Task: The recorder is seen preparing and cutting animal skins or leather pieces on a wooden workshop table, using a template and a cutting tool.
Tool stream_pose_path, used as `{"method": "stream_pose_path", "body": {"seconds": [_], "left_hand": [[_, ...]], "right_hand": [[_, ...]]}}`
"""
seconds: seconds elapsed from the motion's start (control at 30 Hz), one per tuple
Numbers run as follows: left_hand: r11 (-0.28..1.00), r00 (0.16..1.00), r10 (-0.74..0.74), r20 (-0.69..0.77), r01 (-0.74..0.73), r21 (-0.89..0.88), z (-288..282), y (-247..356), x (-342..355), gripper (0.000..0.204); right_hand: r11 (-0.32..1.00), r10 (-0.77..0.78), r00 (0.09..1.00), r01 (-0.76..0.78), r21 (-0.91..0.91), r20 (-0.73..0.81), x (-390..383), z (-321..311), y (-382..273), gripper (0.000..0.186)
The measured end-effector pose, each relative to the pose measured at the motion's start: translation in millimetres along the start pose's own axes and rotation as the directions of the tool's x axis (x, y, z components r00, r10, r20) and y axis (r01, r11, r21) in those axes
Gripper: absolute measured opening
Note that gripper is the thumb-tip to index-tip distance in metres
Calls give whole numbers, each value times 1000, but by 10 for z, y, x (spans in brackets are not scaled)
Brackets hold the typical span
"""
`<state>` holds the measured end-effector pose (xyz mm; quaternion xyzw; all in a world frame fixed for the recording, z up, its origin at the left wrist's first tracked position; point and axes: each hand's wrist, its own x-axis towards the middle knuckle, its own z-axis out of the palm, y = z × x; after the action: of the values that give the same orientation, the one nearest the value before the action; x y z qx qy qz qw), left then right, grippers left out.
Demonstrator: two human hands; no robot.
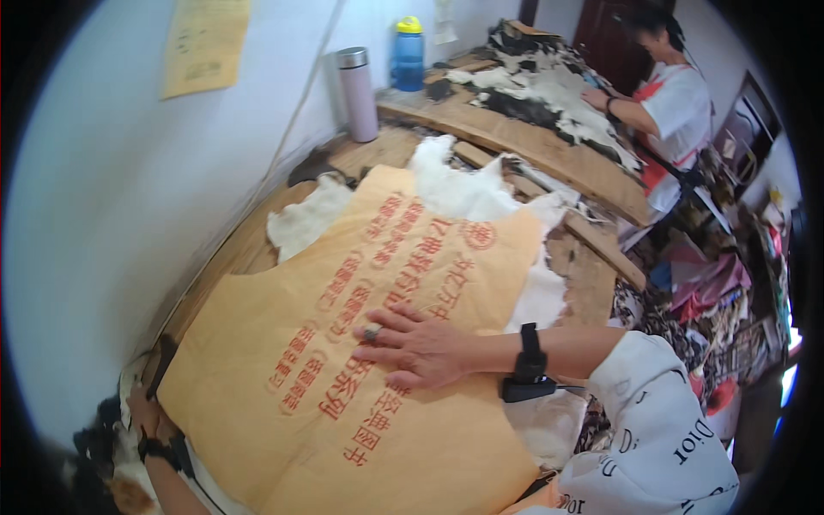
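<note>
A large brown paper pattern, cut to shape and marked with red print, lies over a white hide. The hide's pale edges stick out at the top and right of the paper. My right hand presses flat on the middle of the paper, fingers spread, a ring on one finger. At the paper's lower left edge, my left hand is partly hidden and seems closed around a slim dark object, whose kind I cannot make out. Both wrists wear black straps.
A pink flask and a blue bottle with yellow lid stand by the wall. Beyond a wooden board, a person handles black-and-white hides. Scraps are heaped at right; dark fur lies lower left.
</note>
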<state>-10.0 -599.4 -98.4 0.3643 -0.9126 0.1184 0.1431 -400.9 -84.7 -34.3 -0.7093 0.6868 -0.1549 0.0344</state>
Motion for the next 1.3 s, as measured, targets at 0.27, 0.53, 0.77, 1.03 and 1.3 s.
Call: {"method": "stream_pose_path", "body": {"seconds": [0.27, 0.53, 0.77, 1.03, 1.3], "left_hand": [[919, 829, -291, 478, 380, -100, -1026, 586, -123, 39], [862, 995, -90, -35, 60, -504, -2306, 1944, -235, 20], [776, 934, 308, 181, -137, -615, -1880, 3314, -913, 23], [942, 781, -44, 623, 239, -234, -1752, 3095, -1220, 87], [945, 757, 6, 654, 210, -251, -1625, 3128, -1263, 106]], "right_hand": [[1000, -14, 999, 14, 13, -32, -113, 21, 87, 48], [1000, 5, 999, -6, -1, -45, -114, 11, 53, 46], [908, 152, 969, -58, 415, -197, -94, 164, 264, 56], [962, 106, 983, -140, 236, 152, 701, -651, 914, 20], [806, 570, 787, -592, -25, -236, 1615, -504, 2136, 17]]}}
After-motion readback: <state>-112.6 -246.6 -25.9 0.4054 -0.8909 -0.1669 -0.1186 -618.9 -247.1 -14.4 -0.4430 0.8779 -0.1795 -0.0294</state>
